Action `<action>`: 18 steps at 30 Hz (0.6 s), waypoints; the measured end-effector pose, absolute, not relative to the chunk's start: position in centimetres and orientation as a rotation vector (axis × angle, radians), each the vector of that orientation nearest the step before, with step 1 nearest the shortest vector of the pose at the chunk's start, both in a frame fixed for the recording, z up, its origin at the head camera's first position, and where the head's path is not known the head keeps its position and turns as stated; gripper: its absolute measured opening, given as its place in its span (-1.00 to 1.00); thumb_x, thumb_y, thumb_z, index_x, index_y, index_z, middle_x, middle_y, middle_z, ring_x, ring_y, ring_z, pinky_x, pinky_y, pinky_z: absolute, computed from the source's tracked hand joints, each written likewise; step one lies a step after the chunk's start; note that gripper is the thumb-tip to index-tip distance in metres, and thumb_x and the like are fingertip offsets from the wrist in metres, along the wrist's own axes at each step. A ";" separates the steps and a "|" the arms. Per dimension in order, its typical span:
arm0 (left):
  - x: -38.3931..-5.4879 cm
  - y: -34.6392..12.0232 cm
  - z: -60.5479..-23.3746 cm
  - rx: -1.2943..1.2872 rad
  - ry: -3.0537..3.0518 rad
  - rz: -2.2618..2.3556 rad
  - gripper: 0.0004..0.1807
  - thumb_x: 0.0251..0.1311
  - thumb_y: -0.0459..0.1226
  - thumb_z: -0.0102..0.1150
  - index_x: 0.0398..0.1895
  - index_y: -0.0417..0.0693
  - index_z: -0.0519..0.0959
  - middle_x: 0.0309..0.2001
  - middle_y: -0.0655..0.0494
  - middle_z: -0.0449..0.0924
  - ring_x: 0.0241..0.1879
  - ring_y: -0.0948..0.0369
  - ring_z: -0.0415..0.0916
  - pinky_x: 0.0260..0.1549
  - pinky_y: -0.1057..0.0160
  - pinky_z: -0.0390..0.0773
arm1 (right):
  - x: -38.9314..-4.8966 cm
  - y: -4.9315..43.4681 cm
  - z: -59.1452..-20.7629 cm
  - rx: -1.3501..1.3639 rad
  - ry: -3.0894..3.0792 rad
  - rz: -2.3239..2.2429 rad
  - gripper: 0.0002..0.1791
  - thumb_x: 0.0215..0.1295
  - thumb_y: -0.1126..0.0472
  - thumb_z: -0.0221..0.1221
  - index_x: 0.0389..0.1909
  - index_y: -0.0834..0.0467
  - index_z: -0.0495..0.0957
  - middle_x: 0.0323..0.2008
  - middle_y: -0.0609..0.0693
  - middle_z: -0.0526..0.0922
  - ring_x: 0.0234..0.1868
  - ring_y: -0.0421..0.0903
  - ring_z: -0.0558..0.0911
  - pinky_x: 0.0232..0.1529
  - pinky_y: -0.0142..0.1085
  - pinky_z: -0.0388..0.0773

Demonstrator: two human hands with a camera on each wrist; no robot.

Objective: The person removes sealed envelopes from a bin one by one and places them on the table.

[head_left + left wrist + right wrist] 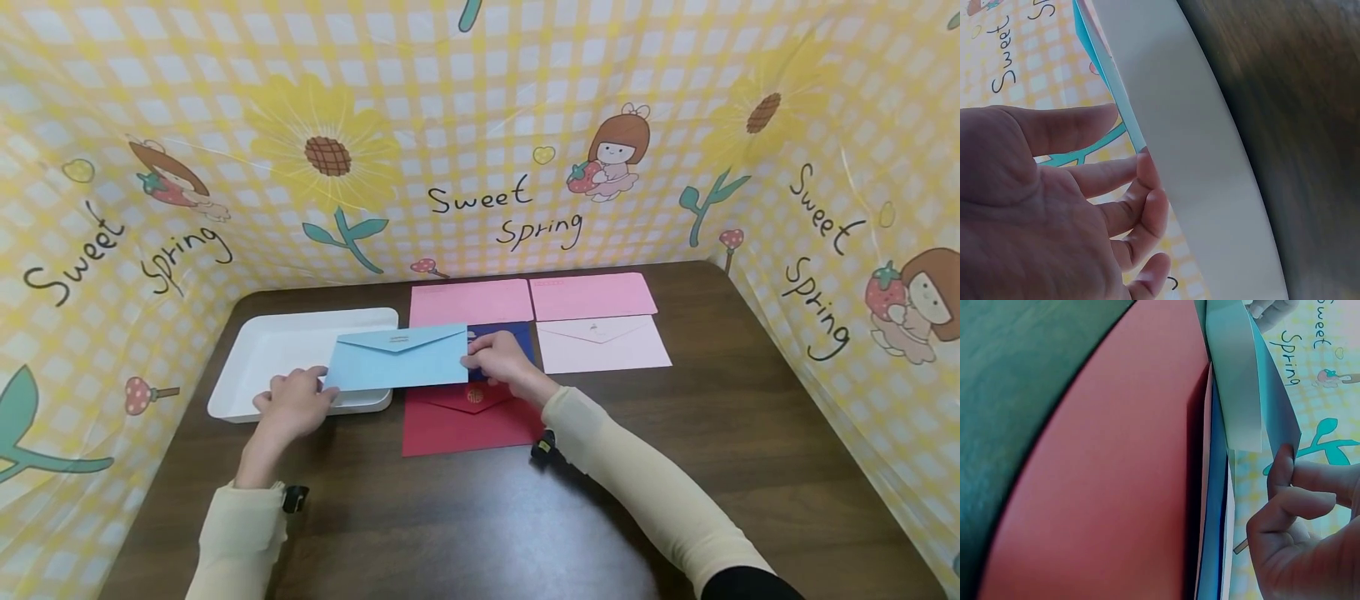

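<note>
A light blue envelope [397,360], flap side up, is held raised across the right side of a white tray [232,367]. Its right edge is pinched by my right hand [502,360], whose fingertips also show at the envelope's corner [1285,428] in the right wrist view. At the opposite end, the fingertips of my left hand [296,402] hold the left edge, above the tray. The left wrist view shows this hand [1066,200] beside the tray's wall [1191,137]. Partly hidden under the right hand lies a dark blue envelope [517,336].
A red envelope [465,429] lies nearest me, below the dark blue one. Two pink envelopes [472,302] [592,296] lie along the back, with a pale pink envelope [603,346] in front of the right one. Yellow checked cloth [480,125] surrounds the brown table [450,525].
</note>
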State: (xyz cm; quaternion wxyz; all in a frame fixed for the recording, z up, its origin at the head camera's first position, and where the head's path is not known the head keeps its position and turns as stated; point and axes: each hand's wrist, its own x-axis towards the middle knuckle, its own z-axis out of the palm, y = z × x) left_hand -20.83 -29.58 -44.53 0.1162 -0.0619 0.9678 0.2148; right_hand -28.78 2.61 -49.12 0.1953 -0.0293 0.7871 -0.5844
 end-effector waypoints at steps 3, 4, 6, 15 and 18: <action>-20.8 -29.5 -44.5 -0.173 2.827 0.630 -0.40 0.53 -0.22 0.10 0.42 -0.52 0.33 0.05 -0.45 0.51 0.08 -0.40 0.23 0.00 -0.47 0.04 | -28.6 2.9 -49.0 -0.080 2.209 -1.636 -0.73 0.40 0.19 0.36 0.02 0.25 0.72 -0.08 0.08 0.69 -0.22 -0.03 0.57 -0.18 -0.12 0.67; -20.8 -29.4 -44.5 -0.170 2.826 0.630 -0.41 0.53 -0.23 0.10 0.42 -0.52 0.34 0.05 -0.45 0.51 0.08 -0.40 0.23 0.01 -0.48 0.04 | -28.6 2.9 -48.9 -0.080 2.212 -1.633 -0.72 0.40 0.19 0.36 0.03 0.25 0.72 -0.08 0.07 0.69 -0.21 -0.03 0.58 -0.18 -0.12 0.67; -20.8 -29.3 -44.4 -0.163 2.825 0.632 -0.41 0.53 -0.23 0.10 0.41 -0.52 0.34 0.04 -0.44 0.52 0.08 -0.40 0.23 0.00 -0.48 0.04 | -28.5 3.1 -48.8 -0.081 2.218 -1.629 -0.71 0.40 0.19 0.36 0.05 0.25 0.72 -0.07 0.08 0.69 -0.16 0.00 0.60 -0.17 -0.10 0.68; -20.7 -29.2 -44.3 -0.139 2.832 0.638 -0.47 0.53 -0.24 0.11 0.38 -0.46 0.41 -0.01 -0.38 0.56 0.06 -0.38 0.25 -0.02 -0.46 0.06 | -28.4 3.7 -48.9 -0.090 2.201 -1.643 -0.69 0.39 0.22 0.35 0.06 0.30 0.71 -0.06 0.11 0.70 -0.19 0.00 0.60 -0.18 -0.09 0.69; -20.6 -29.3 -44.5 -0.145 2.839 0.631 -0.48 0.53 -0.22 0.11 0.37 -0.41 0.44 0.03 -0.40 0.53 0.07 -0.39 0.24 -0.02 -0.47 0.06 | -28.4 3.9 -49.1 -0.087 2.196 -1.643 -0.68 0.39 0.22 0.35 0.07 0.30 0.70 -0.10 0.09 0.69 -0.27 -0.03 0.58 -0.20 -0.11 0.69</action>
